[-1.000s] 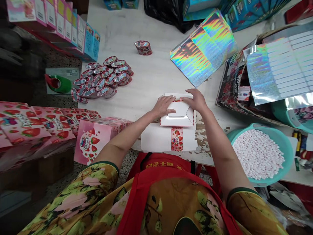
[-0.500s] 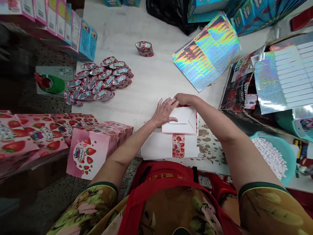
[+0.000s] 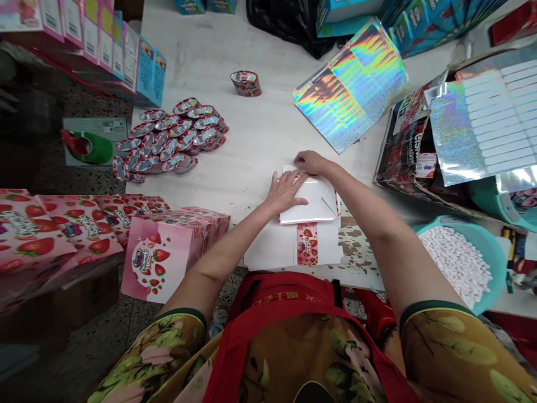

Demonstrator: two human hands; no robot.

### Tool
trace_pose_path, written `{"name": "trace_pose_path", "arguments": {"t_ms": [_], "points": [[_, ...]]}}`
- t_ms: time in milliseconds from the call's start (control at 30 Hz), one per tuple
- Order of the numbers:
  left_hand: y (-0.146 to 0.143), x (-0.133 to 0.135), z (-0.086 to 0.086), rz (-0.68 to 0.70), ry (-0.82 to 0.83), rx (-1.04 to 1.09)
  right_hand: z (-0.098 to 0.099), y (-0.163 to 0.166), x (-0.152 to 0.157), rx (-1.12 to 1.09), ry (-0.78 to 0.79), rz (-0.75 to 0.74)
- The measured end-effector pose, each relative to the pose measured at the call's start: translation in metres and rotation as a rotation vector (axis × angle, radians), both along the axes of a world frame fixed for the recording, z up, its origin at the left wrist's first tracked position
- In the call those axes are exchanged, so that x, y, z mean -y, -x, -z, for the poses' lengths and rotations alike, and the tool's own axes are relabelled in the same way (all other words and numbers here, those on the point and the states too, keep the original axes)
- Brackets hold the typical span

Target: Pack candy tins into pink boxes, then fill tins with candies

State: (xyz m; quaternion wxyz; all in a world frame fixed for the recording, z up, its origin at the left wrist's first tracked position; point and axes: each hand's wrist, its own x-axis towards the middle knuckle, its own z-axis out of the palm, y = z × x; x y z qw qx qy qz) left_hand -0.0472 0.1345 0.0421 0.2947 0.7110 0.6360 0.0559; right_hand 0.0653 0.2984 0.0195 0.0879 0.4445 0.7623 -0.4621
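Two hands on one white folded cardboard box (image 3: 314, 204) with red strawberry trim, lying atop flat white carton blanks (image 3: 271, 249) at the near edge of the white counter (image 3: 251, 140). Left hand (image 3: 287, 190): spread flat, pressing the box's left flap. Right hand (image 3: 312, 163): fingers curled at the box's far edge; grip cannot be told. Nearby: heap of strawberry-print foil-lidded cups (image 3: 176, 134); teal plastic basin (image 3: 498, 266) of white pellets (image 3: 455, 266).
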Motion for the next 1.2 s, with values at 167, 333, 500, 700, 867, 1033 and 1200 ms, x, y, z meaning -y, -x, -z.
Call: {"name": "trace_pose_path", "arguments": {"t_ms": [167,333,500,700,867,1033,1200], "points": [[-0.021,-0.008,0.016,-0.121,0.027,-0.069,-0.037,-0.057,0.055,-0.221,-0.426,0.379],[-0.025,-0.014,0.040,-0.217,-0.058,-0.012,-0.053,-0.110,0.163,-0.100,-0.493,0.679],[-0.005,-0.028,0.031,-0.073,0.151,0.016,-0.032,-0.118,0.219,-0.106,-0.196,1.019],[0.010,-0.058,0.004,0.003,0.284,0.004,-0.013,-0.130,0.225,-0.268,0.084,1.057],[0.009,-0.073,-0.025,-0.008,0.593,0.169,-0.006,-0.139,0.230,-0.328,0.093,1.060],[-0.003,-0.078,-0.048,-0.008,0.594,0.189,0.002,-0.130,0.239,-0.238,-0.026,1.135],[-0.001,-0.079,-0.044,0.075,0.949,0.402,0.001,-0.122,0.244,-0.177,-0.147,1.165]]}}
